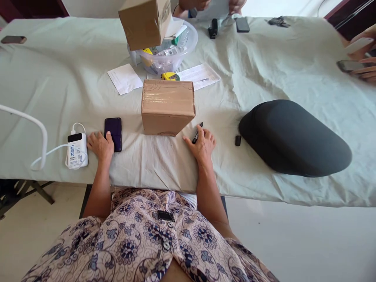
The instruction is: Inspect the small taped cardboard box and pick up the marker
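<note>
My left hand (102, 145) lies on the cloth with fingers spread, and its thumb rests at the left edge of a dark smartphone (118, 135). Just left of it is a white power bank (76, 154) with a cable looped over it. My right hand (203, 148) also rests on the cloth, palm down, thumb apart. Under its index finger lies a black marker (195, 138), touched but not gripped. A small black cap (237, 140) sits farther right. Between and beyond my hands stands a taped cardboard box (167, 105).
Behind the box are a yellow tape measure (169, 76), papers (125, 79) and a clear basin (192, 39), with another box (141, 25) above it. A black padded seat (296, 137) occupies the right. Other people's hands (202, 4) appear at the far side and right edge.
</note>
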`<state>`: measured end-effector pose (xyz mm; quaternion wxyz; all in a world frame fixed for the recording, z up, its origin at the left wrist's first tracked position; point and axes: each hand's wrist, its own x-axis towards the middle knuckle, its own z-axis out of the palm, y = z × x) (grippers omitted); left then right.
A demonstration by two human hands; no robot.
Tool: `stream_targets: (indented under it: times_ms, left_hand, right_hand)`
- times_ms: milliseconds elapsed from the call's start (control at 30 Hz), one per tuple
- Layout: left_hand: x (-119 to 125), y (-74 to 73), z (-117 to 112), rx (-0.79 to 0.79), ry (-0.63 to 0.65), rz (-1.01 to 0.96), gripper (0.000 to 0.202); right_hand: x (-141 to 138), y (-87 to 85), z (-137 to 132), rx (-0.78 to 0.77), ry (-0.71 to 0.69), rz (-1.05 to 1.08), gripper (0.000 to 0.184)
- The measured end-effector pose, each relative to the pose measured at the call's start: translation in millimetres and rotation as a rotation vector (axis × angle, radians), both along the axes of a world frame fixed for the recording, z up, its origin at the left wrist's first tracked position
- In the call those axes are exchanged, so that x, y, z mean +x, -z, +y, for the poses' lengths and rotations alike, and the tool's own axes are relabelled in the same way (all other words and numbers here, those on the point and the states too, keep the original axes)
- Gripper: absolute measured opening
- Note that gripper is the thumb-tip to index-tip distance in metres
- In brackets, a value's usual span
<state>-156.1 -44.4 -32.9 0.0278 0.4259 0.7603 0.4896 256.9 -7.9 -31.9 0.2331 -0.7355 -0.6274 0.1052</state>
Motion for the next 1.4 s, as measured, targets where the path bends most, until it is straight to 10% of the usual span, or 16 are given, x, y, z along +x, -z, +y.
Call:
stream_targets:
  times_ms: [467, 933, 1200, 1400]
  left_hand:
    - [13.3, -35.6, 13.5, -0.332, 0.04, -0.108, 0.001]
    - [42.2, -63.8, -3.3, -0.078, 0.145, -0.663, 0.014]
    - [46.4, -79.3, -43.8, 0.047, 0.363, -1.008, 0.051]
    - [115.8, -94.0, -49.3, 0.018, 0.639, -1.284, 0.054]
  right_hand:
    - [10.7, 15.9, -0.8, 0.264, 0.097, 0.423, 0.073]
    - [3.1, -6.3, -19.1, 0.487, 0.298, 0.898, 0.046]
    - [-22.0, -22.1, -73.6, 0.226, 0.005, 1.058, 0.049]
    - [-24.8, -39.8, -91.1, -0.207, -0.682, 1.117, 0.076]
